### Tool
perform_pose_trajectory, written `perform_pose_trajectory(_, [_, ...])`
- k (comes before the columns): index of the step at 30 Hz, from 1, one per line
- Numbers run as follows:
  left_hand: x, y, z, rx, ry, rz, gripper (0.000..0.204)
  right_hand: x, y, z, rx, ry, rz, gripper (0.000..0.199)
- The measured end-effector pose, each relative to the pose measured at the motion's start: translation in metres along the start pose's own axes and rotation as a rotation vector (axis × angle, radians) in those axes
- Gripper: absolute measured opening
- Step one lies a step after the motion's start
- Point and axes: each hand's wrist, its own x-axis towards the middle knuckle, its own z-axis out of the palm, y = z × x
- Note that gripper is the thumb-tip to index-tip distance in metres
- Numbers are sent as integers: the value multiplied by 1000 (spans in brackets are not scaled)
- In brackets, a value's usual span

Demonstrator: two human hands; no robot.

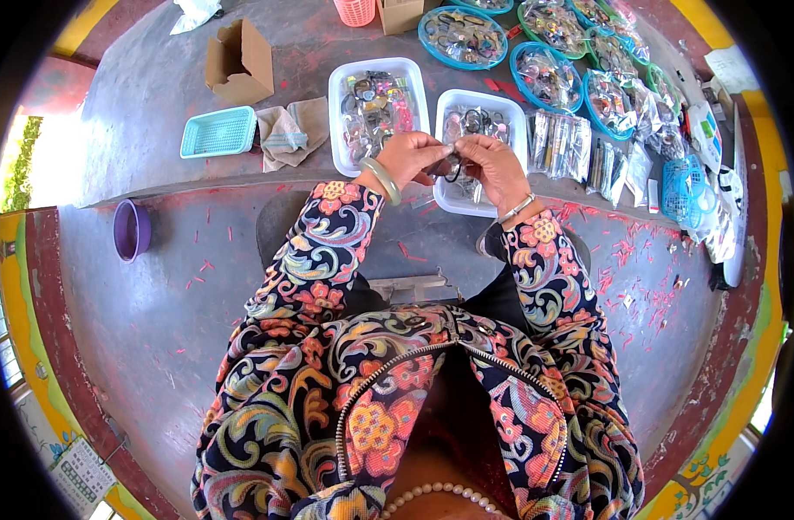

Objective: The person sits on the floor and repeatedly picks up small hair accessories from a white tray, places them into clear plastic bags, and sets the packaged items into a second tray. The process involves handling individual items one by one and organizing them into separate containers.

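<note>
My left hand [408,158], with a pale bangle at its wrist, and my right hand [491,166], with a thin bracelet, meet over the table's near edge. Both are closed, fingertips pinched together at one spot. A small dark looped thing [453,169] hangs just below the fingertips; its kind is too small to make out. Under my right hand stands a white tub [520,130] holding dark rings and small pieces in clear wrapping. Another white tub [335,121], beyond my left hand, holds mixed small items, some pink and yellow.
Left on the table are a cloth [295,134], a turquoise basket [189,140] and an open cardboard box [251,65]. Round trays [425,39] of bagged goods and clear packets [560,146] fill the right. A purple bucket [132,231] and red scraps lie on the floor.
</note>
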Motion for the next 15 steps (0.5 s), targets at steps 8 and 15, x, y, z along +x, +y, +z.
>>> perform_pose_trajectory(8, [-2,2,-1,-247,15,-93,20,4,1,-5,334,146,-124,7])
perform_pose_trajectory(15, [4,-5,-2,-274,105,-28,16,1,-1,6,295,100,-96,7])
